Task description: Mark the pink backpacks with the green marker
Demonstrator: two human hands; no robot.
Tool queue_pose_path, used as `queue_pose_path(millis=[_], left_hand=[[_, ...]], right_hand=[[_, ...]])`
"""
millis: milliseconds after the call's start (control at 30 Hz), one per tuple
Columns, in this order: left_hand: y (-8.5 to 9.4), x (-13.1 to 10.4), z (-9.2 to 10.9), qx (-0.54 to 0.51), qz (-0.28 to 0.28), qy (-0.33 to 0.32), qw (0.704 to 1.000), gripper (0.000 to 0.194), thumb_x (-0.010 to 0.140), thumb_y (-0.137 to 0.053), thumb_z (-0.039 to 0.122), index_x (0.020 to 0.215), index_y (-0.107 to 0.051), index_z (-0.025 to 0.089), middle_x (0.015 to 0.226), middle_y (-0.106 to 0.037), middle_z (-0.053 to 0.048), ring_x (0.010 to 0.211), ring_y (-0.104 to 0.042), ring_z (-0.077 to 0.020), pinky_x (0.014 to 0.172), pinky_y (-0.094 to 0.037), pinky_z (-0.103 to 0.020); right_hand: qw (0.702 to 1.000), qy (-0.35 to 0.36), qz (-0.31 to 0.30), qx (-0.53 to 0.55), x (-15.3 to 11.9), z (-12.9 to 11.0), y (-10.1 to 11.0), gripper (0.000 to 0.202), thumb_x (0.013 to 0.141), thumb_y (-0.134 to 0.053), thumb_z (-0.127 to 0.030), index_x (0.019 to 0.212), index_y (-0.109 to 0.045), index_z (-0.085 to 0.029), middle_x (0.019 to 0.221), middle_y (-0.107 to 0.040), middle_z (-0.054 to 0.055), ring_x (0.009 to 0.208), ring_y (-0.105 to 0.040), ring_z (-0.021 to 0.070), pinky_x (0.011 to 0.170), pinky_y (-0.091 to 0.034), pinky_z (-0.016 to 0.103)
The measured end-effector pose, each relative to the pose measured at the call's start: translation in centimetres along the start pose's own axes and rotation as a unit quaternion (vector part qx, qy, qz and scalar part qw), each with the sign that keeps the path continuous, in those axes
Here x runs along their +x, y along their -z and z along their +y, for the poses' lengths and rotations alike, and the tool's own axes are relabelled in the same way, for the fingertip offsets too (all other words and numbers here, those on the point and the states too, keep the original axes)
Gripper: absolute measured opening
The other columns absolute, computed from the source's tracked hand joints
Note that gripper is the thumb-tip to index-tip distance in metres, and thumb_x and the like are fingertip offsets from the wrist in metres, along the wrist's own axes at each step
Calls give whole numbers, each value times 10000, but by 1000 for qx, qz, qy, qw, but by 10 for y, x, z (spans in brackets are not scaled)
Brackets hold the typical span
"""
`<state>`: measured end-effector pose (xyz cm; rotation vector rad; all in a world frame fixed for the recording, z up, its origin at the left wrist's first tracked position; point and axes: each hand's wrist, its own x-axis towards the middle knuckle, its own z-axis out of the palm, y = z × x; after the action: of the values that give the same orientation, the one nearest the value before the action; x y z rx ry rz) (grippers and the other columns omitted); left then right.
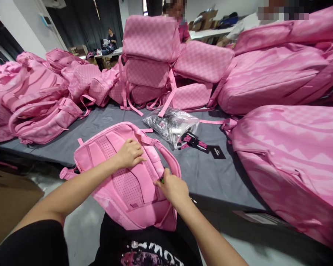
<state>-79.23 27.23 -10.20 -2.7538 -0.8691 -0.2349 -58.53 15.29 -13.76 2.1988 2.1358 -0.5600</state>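
Note:
A pink backpack [127,184] leans between the table's front edge and my lap, its padded, perforated back panel and straps facing up. My left hand [130,153] rests on the upper part of that panel, fingers bent against the fabric. Lower down on the right side, my right hand [173,186] is closed around a small tool with a green part [162,180], next to a shoulder strap; most of the tool is hidden in the fist. Beyond the backpack lies an open clear plastic bag [169,123], with black and pink tags [195,142] spilling from its mouth.
The grey-covered table [211,177] carries heaped pink backpacks [39,92] at the left, stacked checkered ones [150,38] at the back and large ones [291,147] at the right. One person [184,31] stands behind the stack; another [111,38] is farther back. A cardboard box [11,207] is lower left.

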Motion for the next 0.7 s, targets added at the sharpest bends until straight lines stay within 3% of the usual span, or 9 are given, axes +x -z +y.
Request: queue_pose_path(millis=[167,233,300,367,500,567,700], left_hand=[[18,-35,-55,56,50,85,994,414,927,-511,489,729,-697,177,828,-639,-90,920,-516,-252,967,-295,-506],[23,-46,-66,71,67,105,990,407,917,-513,508,741,-695,190,900,-651,-89,995,-514,-264,1036,-241,-538],[24,-52,-59,61,81,116,988,402,901,-525,536,762,-689,196,976,-653,-84,1032,-510,-265,1063,-209,-557],[22,-51,-37,26,81,104,991,429,891,-529,566,756,-676,187,971,-647,-80,1004,-511,-252,1048,-235,-548],[20,-26,2,-28,130,64,989,531,937,-454,579,646,-634,172,827,-631,-66,924,-503,-220,969,-312,-474],[20,-5,5,-29,142,39,989,539,953,-428,575,662,-649,179,871,-647,-64,1000,-501,-233,1007,-282,-482],[18,35,-15,-13,64,-27,998,495,935,-456,603,761,-681,198,1065,-653,-55,1202,-451,-263,1134,-149,-523]], right_hand=[[999,37,-6,-4,7,-9,2,297,938,-562,-380,1107,-551,-136,947,-736,167,922,-727,309,690,-486,325],[998,54,-11,-3,9,-12,5,290,938,-553,-374,1109,-558,-140,960,-735,168,916,-725,307,681,-477,321],[998,64,-13,3,6,-14,9,274,933,-555,-374,1090,-569,-150,965,-735,161,898,-724,306,660,-455,315],[997,72,-11,16,-2,-13,17,245,929,-561,-381,1046,-581,-168,934,-738,137,862,-723,294,622,-414,301],[996,82,1,36,-23,1,37,189,921,-577,-389,942,-584,-201,808,-723,79,755,-701,254,543,-283,285],[997,66,14,46,-30,18,43,180,912,-583,-389,891,-567,-211,755,-702,59,709,-676,235,531,-247,281],[997,-1,3,83,-41,58,34,212,900,-566,-386,775,-493,-231,667,-647,22,655,-630,207,534,-256,262]])
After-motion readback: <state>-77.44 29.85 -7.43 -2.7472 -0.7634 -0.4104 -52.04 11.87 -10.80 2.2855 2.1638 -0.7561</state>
